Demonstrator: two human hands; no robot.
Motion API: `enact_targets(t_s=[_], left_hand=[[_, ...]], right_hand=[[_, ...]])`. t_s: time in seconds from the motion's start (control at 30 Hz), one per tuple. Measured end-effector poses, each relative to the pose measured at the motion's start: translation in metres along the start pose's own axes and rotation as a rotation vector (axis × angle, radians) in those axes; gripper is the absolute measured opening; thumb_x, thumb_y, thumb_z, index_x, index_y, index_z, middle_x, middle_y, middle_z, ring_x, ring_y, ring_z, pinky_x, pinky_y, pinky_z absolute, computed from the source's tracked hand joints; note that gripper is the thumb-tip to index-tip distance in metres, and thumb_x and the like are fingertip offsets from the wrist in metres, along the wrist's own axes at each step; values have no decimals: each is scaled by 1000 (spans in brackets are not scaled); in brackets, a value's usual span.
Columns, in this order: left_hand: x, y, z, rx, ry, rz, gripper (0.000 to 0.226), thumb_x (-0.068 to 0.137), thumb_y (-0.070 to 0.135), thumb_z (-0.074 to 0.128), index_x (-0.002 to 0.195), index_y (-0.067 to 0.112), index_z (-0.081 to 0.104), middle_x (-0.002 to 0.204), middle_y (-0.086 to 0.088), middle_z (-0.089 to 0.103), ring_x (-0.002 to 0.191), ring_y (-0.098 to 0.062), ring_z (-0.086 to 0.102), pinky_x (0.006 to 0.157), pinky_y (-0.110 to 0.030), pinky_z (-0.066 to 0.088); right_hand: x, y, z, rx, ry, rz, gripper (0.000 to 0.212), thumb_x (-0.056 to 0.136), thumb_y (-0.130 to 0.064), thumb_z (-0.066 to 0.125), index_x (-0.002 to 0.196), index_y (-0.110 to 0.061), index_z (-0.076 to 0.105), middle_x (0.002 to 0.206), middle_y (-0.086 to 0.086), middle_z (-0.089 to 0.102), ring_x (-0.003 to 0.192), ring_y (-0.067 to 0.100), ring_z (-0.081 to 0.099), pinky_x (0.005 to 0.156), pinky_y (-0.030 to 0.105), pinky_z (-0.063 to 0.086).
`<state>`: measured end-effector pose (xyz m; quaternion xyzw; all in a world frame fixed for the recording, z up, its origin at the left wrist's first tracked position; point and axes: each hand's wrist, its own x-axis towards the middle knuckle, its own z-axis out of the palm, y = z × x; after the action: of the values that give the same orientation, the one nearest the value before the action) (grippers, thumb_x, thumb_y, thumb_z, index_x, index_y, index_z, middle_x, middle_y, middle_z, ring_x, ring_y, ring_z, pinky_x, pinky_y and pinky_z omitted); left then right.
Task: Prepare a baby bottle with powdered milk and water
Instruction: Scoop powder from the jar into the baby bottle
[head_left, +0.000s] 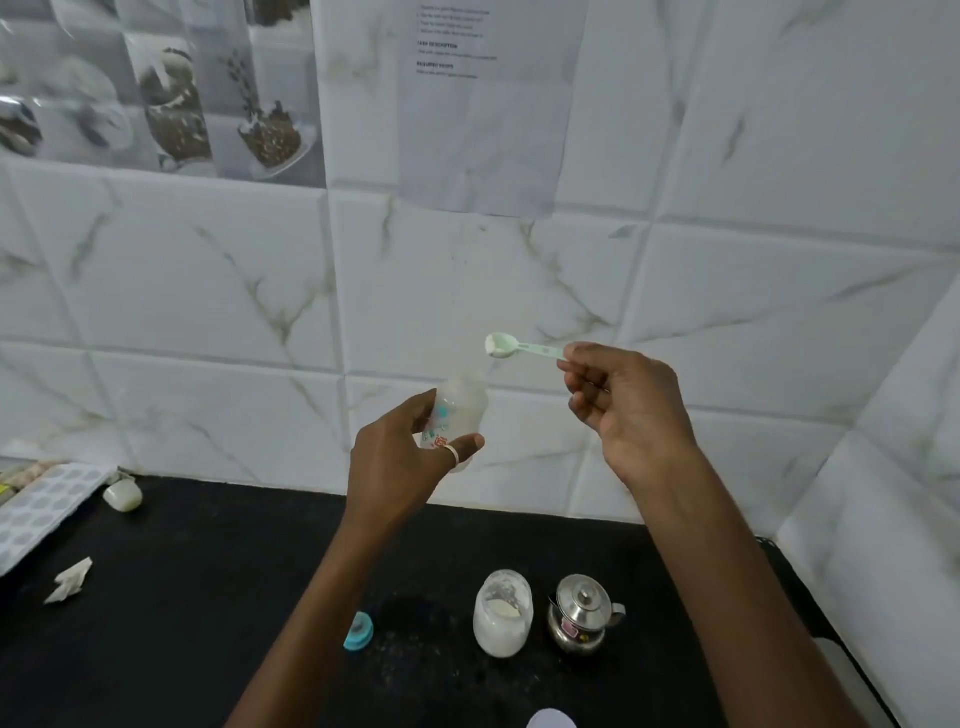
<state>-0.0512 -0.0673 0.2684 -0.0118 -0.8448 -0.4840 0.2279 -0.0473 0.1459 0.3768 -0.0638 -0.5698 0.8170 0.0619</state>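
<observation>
My left hand (400, 470) is wrapped around the bottle (460, 410), holding it upright and lifted well above the bench (208, 597), its open mouth pointing up; the bottle is clear with small printed markings, and I cannot tell what, if anything, is inside it. My right hand (623, 405) pinches the end of the scoop (519, 349) handle between thumb and fingers, the bowl carrying a small heap of white powder and sitting just above and slightly right of the bottle mouth, not touching it. Nothing lies between scoop and bottle. Below my right hand on the bench stands the jar (503, 616), lid off, part full of white powder with more clinging to its inner wall. Just to the right of the jar, near but apart from it, is a small steel kettle (582, 613) with its lid on. Below my left hand, left of the jar, lies a blue cap (359, 631) on its side. Far off to the left of my left hand are a crumpled tissue (70, 579), a small pale cup (123, 494) tipped over, and a white tray (41, 506) with rows of round hollows at the bench edge. Behind both hands rises the tiled wall (208, 291), with a printed sheet (493, 104) stuck to it.
</observation>
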Motion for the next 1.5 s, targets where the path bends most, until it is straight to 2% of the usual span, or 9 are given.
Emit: enact_targets(t_s=[0.2,0.33,0.57,0.8,0.9,1.03,1.3,1.43,1.5], left_hand=[[1,17,-9,34,41,27,78,73,57,84,142,28,61,128,12,71,103,3,59,64,7,35],[-1,24,-11,49,59,40,77,73,58,84,140,28,62,126,11,71,102,2,60,68,2,35],[-4,25,-9,69,58,39,78,74,56,85,142,24,62,129,6,71,102,-1,58,74,-1,34],[-3,24,-8,61,56,29,79,73,57,84,142,25,61,130,7,71,102,-1,59,73,-2,35],[-2,24,-7,55,60,23,80,73,58,83,142,25,61,130,7,71,103,-1,59,73,-3,36],[-2,25,-6,52,64,15,82,72,60,83,143,25,61,131,7,71,104,0,59,72,-1,34],[-2,25,-8,44,70,5,81,72,59,84,142,25,61,130,7,71,105,0,60,73,-1,35],[-2,25,-9,29,79,9,77,74,56,85,141,25,63,128,8,72,105,-1,61,75,-2,36],[-3,25,-9,16,77,6,78,74,55,84,142,24,62,130,7,71,106,-1,61,75,-3,36]], right_hand=[[-6,-12,8,-78,-22,-69,4,77,-3,77,74,-5,80,73,12,75,58,14,67,52,23,53],[-7,-10,10,-142,-16,-113,3,79,-3,76,81,-3,79,72,12,75,59,14,68,55,22,54],[-9,-7,13,-354,-52,-256,7,83,-8,77,79,-13,80,76,8,77,66,16,72,63,23,56],[-14,-5,13,-681,-81,-577,7,89,-17,76,89,-24,78,75,-9,76,72,10,74,70,26,62],[-14,-3,12,-770,-109,-710,11,90,-16,77,91,-27,77,75,-15,73,75,4,71,71,17,58],[-14,-1,11,-862,-156,-904,9,91,-13,76,98,-18,80,83,-15,74,80,2,69,71,10,52],[-13,-1,8,-1007,-253,-1200,10,91,-1,73,99,-5,80,92,4,79,80,17,72,74,27,57],[-14,-2,7,-1061,-276,-1300,13,89,4,74,100,-2,79,94,8,79,84,25,74,77,37,61],[-14,-2,6,-1099,-286,-1352,15,88,6,75,100,-1,79,94,9,79,84,27,74,76,37,62]])
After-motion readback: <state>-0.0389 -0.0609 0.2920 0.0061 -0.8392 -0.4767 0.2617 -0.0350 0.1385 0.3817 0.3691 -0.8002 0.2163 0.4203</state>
